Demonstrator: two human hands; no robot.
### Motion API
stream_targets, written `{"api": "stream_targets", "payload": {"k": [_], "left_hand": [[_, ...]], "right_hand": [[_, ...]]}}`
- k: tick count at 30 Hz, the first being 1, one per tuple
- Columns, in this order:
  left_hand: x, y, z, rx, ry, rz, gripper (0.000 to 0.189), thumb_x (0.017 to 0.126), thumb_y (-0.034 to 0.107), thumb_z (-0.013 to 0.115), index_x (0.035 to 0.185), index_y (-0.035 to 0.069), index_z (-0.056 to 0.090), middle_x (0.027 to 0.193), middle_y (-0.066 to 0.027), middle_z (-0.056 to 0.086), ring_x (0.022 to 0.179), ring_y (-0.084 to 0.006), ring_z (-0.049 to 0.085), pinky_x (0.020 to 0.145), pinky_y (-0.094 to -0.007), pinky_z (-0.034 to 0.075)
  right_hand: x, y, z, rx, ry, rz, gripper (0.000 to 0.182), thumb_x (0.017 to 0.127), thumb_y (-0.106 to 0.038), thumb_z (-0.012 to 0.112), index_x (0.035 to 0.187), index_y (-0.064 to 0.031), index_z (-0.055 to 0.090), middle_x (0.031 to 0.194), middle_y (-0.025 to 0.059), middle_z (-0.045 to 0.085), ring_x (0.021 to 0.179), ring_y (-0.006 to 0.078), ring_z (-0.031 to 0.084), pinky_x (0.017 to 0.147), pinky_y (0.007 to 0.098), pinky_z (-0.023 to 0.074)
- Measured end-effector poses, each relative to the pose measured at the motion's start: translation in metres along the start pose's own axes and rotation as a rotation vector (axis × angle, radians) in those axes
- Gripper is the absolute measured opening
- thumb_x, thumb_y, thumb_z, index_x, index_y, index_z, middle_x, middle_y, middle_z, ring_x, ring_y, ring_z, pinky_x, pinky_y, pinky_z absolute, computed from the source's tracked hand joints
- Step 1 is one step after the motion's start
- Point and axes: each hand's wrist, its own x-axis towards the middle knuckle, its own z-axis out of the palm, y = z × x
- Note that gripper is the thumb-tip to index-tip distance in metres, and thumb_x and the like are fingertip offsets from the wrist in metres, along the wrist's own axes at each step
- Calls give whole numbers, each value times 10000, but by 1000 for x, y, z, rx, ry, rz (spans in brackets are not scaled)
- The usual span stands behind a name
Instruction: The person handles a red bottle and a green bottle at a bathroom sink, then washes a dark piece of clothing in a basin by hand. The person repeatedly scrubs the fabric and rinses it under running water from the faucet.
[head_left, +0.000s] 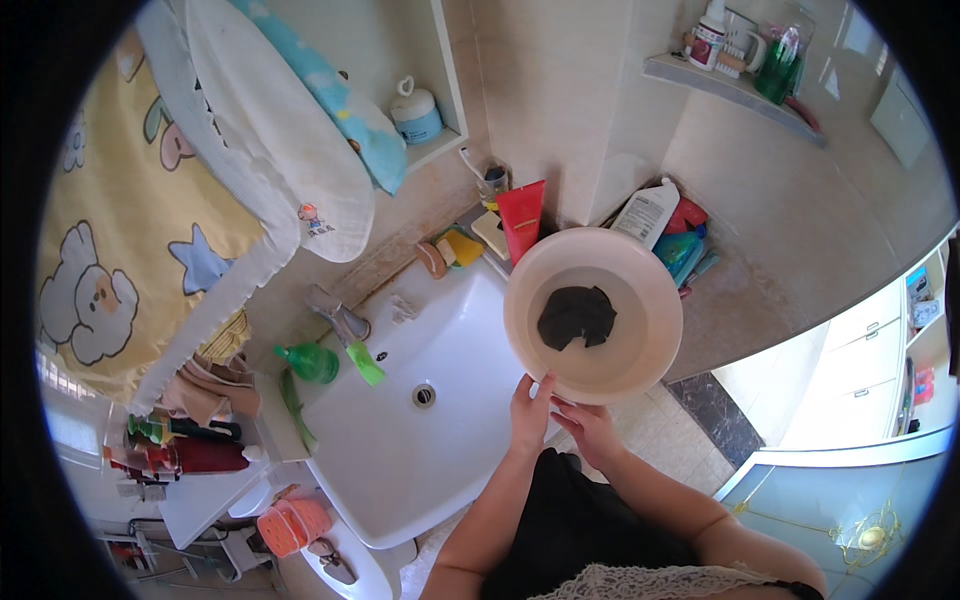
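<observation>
A pale pink plastic basin (521, 304) is in front of me, over the right side of the white sink (390, 465). It contains shallow, slightly cloudy water, and a crumpled black cloth (576, 316) lies in the middle. My left hand (531, 411) grips the near rim, thumb on top and the other fingers partly hidden beneath. Just to its right, my right hand (591, 433) is against the underside of the same near edge, part of its grip hidden by the basin.
A chrome faucet (337, 311) with a green spout extension (365, 364) reaches over the sink. Soap and a yellow sponge (461, 247) rest behind it. A red tube (521, 217) and white bottle (649, 212) stand behind the basin. Towels (285, 142) hang at left; a corner shelf (735, 97) juts out above.
</observation>
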Motion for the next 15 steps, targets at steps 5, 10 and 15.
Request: {"api": "stream_targets", "payload": {"k": [5,10,15], "left_hand": [[-3,5,17,-74,19,-9,150,873,198,608,955,73,616,623,90,440,473,-9,292,426,-190,225],[-8,-10,19,-357,-12,8,46,852,138,622,877,102,608,631,97,468,462,-1,298,409,-183,205],[-28,-18,21,-409,44,43,20,856,114,610,837,110,605,633,100,473,463,4,302,412,-176,209]], "right_hand": [[-17,-17,-30,244,113,-71,321,903,-76,528,1220,-35,502,1195,84,567,1124,200,544,956,345,442],[-20,-20,-46,163,214,-187,265,933,-169,561,1158,-33,530,1158,72,587,1094,178,556,964,334,440],[-39,-23,-40,99,191,-220,248,931,-152,573,1146,-30,556,1158,42,594,1103,147,540,964,293,416]]}}
